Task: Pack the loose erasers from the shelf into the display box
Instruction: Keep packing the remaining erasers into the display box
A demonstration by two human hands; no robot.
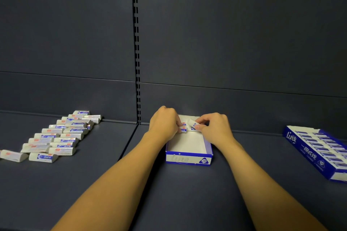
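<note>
Dark blue-grey metal shelving fills the scene, its back panels split by a slotted upright [136,47] that runs down to the shelf [187,193] deck. At the centre of that shelf sits the display box [188,158], a shallow blue-and-white carton with a "2B" mark on its front wall and a mostly bare white floor. Both of the person's hands work at its far end. The left hand [164,124] has its fingers curled down onto erasers [183,127] standing at the back of the box, pinching or steadying them; the exact grip is hidden by the knuckles. The right hand [214,126] pinches a single eraser [193,124] between thumb and fingertips, held tilted just above the box's rear edge, beside those already placed. Bare forearms reach in from the lower corners of the view. Well to the left on the adjoining shelf section, the loose erasers [56,137] lie in two rough rows, white with blue and red sleeves. Far right, a second box [315,152] of the same brand lies at an angle, filled with erasers.
</note>
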